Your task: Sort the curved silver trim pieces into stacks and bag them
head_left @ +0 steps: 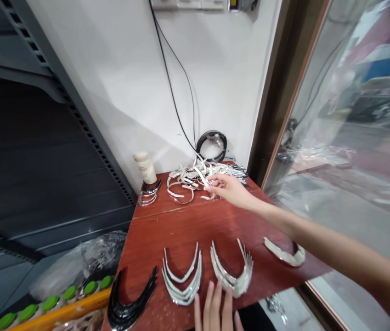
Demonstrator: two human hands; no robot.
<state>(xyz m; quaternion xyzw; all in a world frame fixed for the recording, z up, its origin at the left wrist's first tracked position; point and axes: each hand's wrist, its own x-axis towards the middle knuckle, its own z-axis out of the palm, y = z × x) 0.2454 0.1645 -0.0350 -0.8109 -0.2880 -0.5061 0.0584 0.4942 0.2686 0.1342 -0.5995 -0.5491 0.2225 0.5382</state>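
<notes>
My right hand (227, 189) reaches to the far end of the red-brown table (167, 230), fingers pinched on a white headband piece in the tangled pile of white bands (195, 177). My left hand (215, 307) lies flat at the near edge, fingers stretched out, just below two nested stacks of white headbands (182, 280) (232, 272). A stack of black headbands (131, 305) lies at the near left. Another white band (286, 254) lies under my right forearm.
A cream bottle (145, 167) and a coil of metal rings (147, 196) stand at the far left corner. A black cable coil (211, 140) hangs on the wall. Grey shelving is left; a glass pane is right. Green-capped items (57, 299) sit below left.
</notes>
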